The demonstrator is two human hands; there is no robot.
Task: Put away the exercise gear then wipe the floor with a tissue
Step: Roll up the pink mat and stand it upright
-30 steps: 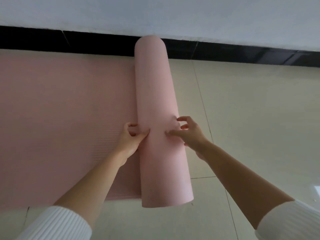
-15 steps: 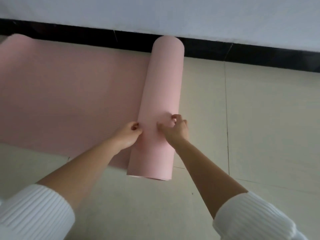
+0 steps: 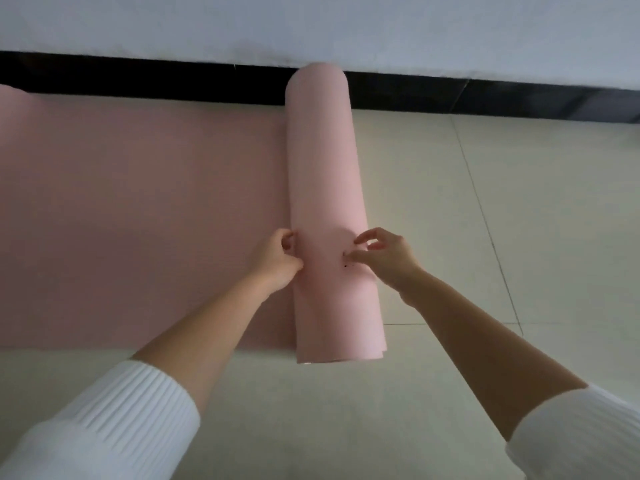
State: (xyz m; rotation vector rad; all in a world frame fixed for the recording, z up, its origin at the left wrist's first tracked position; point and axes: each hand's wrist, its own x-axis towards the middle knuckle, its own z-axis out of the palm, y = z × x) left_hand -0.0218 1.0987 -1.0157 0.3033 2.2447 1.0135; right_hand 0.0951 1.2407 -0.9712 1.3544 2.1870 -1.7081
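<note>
The right hand has eased off since a moment ago. Its grip is now loose, with arched fingertips only touching the top of the roll. The left hand keeps curled fingers tucked against the roll's left side, where it meets the flat mat. The roll lies on the floor, its far end at the wall's black skirting. It looks like a reset before the next turn, with much of the mat left to roll.

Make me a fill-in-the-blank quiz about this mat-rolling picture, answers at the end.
1. The mat is ____ in colour.
2. Its unrolled part lies on the floor to the ____ of the roll.
3. The baseboard under the wall is ____.
4. The left hand and right hand touch the mat's ____ part.
Answers: pink; left; black; rolled.
</note>
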